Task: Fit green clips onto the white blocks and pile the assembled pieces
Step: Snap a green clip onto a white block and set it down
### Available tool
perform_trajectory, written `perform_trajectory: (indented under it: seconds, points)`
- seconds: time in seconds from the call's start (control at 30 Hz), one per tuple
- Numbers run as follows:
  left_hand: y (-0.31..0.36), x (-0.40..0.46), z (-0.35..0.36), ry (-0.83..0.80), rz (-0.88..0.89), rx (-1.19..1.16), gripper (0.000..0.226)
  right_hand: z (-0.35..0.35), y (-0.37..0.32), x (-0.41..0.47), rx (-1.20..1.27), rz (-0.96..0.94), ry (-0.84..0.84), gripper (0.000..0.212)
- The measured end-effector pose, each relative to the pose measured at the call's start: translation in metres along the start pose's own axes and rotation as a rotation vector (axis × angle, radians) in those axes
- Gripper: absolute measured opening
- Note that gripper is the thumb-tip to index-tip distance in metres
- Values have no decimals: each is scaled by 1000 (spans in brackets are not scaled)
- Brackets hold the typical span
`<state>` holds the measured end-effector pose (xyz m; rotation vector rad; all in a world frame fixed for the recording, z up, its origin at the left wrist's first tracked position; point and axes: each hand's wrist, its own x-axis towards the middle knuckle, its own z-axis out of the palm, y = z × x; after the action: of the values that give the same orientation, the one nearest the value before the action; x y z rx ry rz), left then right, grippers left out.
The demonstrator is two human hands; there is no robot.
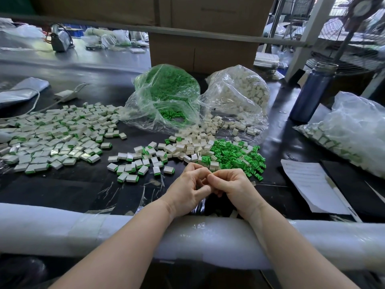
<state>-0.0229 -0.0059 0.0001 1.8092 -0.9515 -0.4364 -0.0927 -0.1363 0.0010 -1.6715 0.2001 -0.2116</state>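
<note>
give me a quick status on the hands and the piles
Left hand and right hand curled together, contents hidden. Loose green clips and white blocks just ahead, assembled pile far left. Nothing in the way.

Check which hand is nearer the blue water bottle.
Right. The right hand sits at the table's near edge, on the side of the blue water bottle, which stands far back right. The left hand touches it on the side away from the bottle.

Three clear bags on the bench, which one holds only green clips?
The middle bag, left of the white-block bag; the far-right bag holds white pieces with green edges.
</note>
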Motion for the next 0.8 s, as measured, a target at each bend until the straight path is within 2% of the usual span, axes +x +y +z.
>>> perform_trajectory:
  seconds: [0.47,0.63,0.7,0.8]
  points:
    - [0,1,1,14,-6,26,10,0,2,1,21,2,16,15]
    - [0,1,1,89,21,-12,9,4,-1,1,23,-30,4,22]
    - [-1,2,0,122,3,-1,5,5,-1,1,25,-35,42,24]
    - [-3,3,-1,174,-26,37,11,2,1,1,53,-45,126,13]
